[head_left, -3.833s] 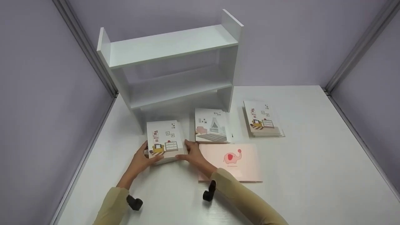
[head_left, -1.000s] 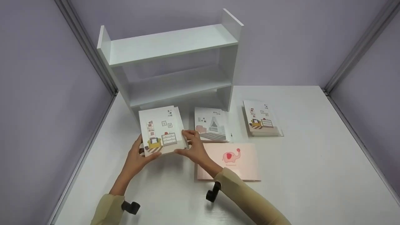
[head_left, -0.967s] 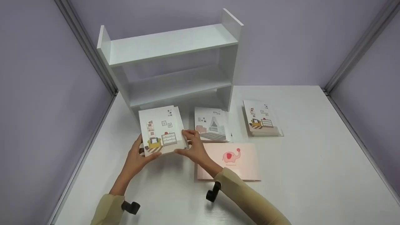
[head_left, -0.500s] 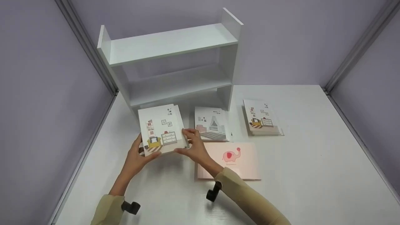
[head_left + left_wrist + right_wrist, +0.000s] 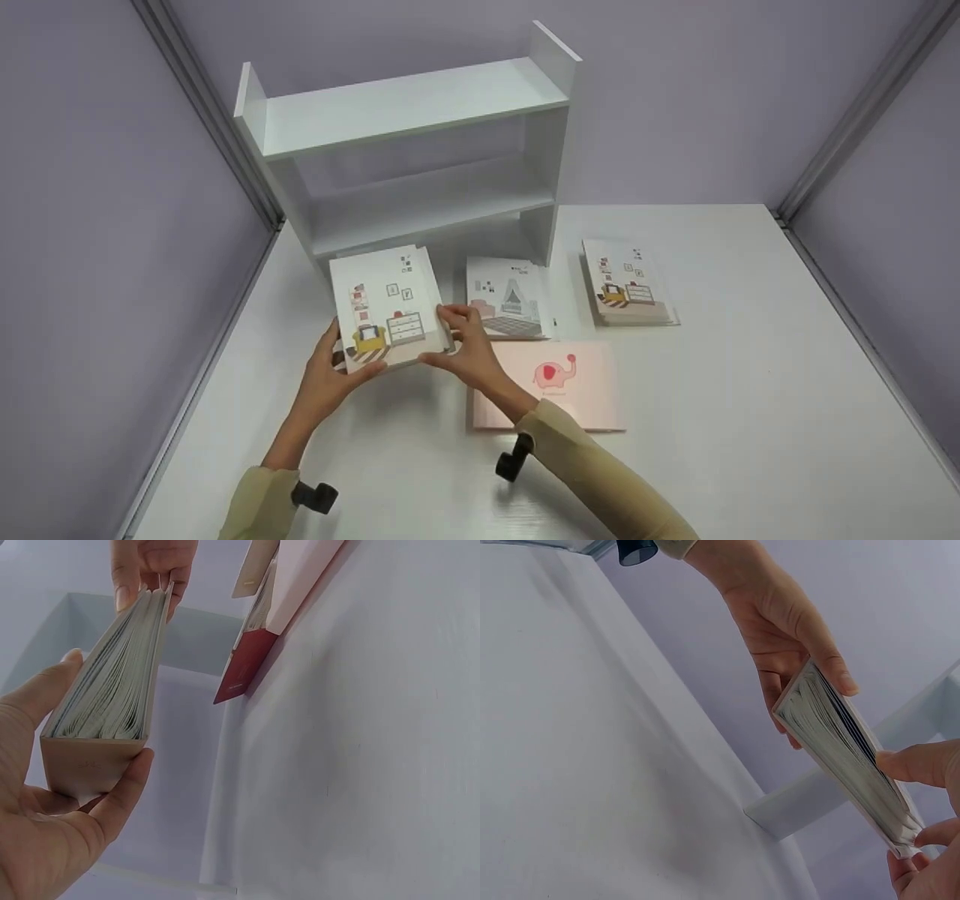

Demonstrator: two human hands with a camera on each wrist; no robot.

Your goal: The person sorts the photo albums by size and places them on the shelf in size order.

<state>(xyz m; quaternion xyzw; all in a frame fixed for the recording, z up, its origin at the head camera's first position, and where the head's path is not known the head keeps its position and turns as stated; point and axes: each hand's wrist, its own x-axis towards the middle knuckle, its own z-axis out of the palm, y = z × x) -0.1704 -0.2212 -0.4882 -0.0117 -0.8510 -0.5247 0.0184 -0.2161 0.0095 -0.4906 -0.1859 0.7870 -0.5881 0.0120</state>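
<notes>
A thick white book (image 5: pixel 382 292), its cover drawn with a yellow armchair and a chest of drawers, is raised off the table before the bookshelf's lowest level. My left hand (image 5: pixel 322 382) grips its left side, thumb on the near edge; in the left wrist view those fingers (image 5: pixel 120 802) curl about the pale brown spine. At the opposite side my right hand (image 5: pixel 472 356) pinches the book between thumb and fingers. Loosely fanned page edges show in the left wrist view, where the book (image 5: pixel 112 682) tilts, and in the right wrist view.
The white bookshelf (image 5: pixel 420 109) stands behind, at the back left. Right of the held book lies a book with a grey canopy drawing (image 5: pixel 510 300), then a pink elephant book (image 5: pixel 585 397) nearer me. Further right rests a stack of armchair-cover books (image 5: pixel 637 289). Walls enclose the table.
From low on the table, both hands have lifted the book, tilted it and brought it toward the shelf. Over the last second it has risen only slightly, the grip unchanged.
</notes>
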